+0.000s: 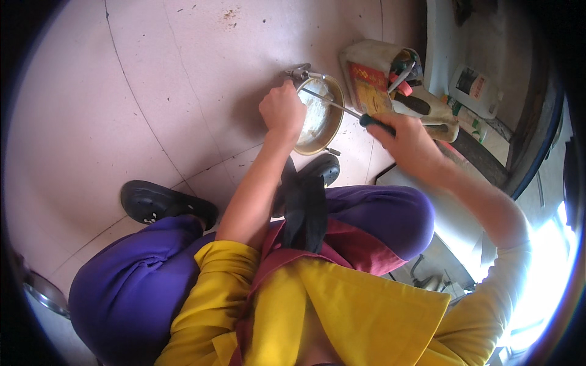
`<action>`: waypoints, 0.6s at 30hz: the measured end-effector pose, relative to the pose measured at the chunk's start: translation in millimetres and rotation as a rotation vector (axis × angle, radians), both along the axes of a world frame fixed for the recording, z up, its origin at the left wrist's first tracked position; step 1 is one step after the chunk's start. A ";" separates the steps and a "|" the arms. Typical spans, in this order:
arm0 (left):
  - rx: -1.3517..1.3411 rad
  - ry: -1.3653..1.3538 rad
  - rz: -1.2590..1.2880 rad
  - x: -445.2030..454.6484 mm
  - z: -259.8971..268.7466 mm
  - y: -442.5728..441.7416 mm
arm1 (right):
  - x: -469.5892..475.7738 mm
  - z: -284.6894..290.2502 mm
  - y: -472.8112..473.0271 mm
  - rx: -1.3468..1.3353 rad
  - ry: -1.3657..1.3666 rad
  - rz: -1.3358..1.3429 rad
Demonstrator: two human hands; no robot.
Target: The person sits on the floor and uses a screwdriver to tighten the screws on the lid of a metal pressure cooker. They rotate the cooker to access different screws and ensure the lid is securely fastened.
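Note:
A round metal pan with a whitish, streaked inside stands on the tiled floor before me. My left hand is closed at its left rim, beside metal fittings at the top of the rim; what exactly its fingers grip is hidden. My right hand holds a screwdriver by its dark green handle. The thin shaft crosses over the pan, its far end close to my left hand and the fittings. Another small metal fitting sticks out at the lower rim.
A cut-open plastic jug holding several tools stands right of the pan. Farther right are a white plastic bottle and a dark-edged cabinet or shelf. My black clogs rest on the floor below the pan. A metal-rimmed object lies at lower left.

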State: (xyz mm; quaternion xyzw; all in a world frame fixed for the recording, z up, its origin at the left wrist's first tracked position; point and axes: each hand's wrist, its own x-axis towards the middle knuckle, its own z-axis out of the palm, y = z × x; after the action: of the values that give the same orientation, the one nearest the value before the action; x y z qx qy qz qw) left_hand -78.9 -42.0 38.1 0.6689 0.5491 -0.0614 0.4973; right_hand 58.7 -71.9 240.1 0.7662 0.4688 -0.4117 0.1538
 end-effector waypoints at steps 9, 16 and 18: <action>0.023 0.023 0.003 1.1 0.4 -7.7 | 18.3 3.7 54.1 -0.213 0.174 -0.507; 0.040 0.032 0.033 -0.9 4.4 -7.6 | 0.0 11.5 25.0 0.405 -0.345 1.151; 0.007 0.039 0.017 -1.5 2.5 -8.6 | -1.7 11.1 16.2 0.318 -0.351 1.059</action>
State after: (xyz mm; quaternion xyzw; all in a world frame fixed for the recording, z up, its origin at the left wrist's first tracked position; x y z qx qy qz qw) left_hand -80.5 -50.5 40.6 0.6647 0.5644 -0.0684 0.4848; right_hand 57.1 -55.7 251.2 0.4977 0.8117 -0.0699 0.2975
